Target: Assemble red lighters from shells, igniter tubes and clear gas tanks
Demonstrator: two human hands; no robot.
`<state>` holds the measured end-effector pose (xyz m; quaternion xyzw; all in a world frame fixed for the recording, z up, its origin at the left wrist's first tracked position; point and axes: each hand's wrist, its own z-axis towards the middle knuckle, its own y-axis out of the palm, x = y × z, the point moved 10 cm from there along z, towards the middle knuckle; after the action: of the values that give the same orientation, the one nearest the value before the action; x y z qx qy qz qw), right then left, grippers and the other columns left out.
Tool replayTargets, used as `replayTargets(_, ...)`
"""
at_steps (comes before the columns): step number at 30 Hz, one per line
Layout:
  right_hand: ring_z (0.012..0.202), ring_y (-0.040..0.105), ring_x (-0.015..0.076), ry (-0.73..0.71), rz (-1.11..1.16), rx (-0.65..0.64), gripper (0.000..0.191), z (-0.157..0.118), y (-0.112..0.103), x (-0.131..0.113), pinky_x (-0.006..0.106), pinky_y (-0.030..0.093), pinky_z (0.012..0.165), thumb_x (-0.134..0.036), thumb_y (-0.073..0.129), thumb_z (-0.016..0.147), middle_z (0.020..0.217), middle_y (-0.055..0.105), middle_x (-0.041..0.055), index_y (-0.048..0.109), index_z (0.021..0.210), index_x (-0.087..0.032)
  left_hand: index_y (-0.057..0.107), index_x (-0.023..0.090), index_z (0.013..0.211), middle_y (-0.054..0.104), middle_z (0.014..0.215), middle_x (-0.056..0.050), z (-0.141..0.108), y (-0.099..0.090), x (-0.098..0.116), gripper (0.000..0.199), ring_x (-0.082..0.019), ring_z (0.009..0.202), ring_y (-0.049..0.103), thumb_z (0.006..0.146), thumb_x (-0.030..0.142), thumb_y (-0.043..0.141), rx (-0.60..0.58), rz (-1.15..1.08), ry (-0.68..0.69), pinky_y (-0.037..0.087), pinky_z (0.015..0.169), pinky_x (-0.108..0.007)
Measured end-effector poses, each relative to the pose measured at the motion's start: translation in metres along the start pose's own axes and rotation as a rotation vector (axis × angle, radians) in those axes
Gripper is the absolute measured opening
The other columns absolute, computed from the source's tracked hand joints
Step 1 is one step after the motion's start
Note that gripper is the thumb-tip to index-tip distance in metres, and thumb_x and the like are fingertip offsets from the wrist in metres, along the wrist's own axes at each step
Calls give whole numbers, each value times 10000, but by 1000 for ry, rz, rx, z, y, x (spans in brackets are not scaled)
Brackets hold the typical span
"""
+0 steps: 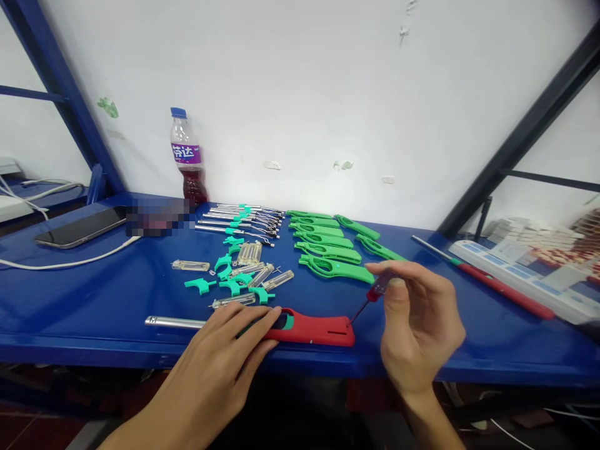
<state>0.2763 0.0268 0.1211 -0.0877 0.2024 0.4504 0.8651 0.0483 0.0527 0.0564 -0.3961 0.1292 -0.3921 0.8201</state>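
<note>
A red long-necked lighter (pixel 315 329) with a green trigger and a silver tube lies along the front edge of the blue table. My left hand (pixel 229 350) is closed over its middle, fingers pressing it down. In my right hand (pixel 419 319) a small screwdriver (pixel 379 284) with a dark red handle is pinched between thumb and fingers. Its thin shaft slants down, with the tip at the right end of the lighter's handle. Just behind my left hand lie green triggers (pixel 199 285) and clear fuel tanks (pixel 234 300).
Several green handle halves (pixel 335 269) and silver tubes with wires (pixel 239 219) lie farther back. A second red lighter (pixel 506 290) rests by a white power strip (pixel 525 275). At left are a drink bottle (pixel 187 156), a phone (pixel 84 225) and a white cable (pixel 94 260).
</note>
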Motion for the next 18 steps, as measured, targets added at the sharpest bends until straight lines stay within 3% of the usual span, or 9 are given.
replayTargets(4,940,718,205,6,2,-26,233,-1,2,0,390,554,780,-140,593,1043,1035,740,28,693,1209,-270,576,230,1466,752,1315,-52,1,-1,2,366,-275,1152,713,1109,278,513,-4,3,15,583,1033,-511)
replayTargets(8,944,642,213,-74,-3,46,230,3,-4,-8,368,533,747,-126,728,941,980,642,29,690,1120,-265,572,221,1465,752,1313,-54,2,-3,2,364,-272,1144,717,1111,277,513,2,6,20,578,1034,-513)
replayTargets(11,955,647,204,-85,-6,83,254,4,-6,-8,378,539,816,-76,729,921,955,624,17,690,1092,-260,570,225,1467,750,1317,-51,3,-3,3,364,-268,1140,717,1110,270,516,0,4,25,576,1027,-501)
replayTargets(13,995,682,213,-60,6,72,260,3,-5,-6,402,552,859,-85,695,953,1004,672,26,687,1144,-261,567,225,1470,749,1320,-50,3,-3,3,365,-266,1141,715,1112,269,510,0,6,26,567,1038,-500)
replayTargets(18,968,705,217,-5,-26,3,326,-3,0,0,411,568,792,-119,563,1043,1158,752,67,669,1323,-248,569,229,1459,751,1317,-38,3,-2,4,353,-260,1148,707,1121,295,495,5,18,29,553,1049,-489)
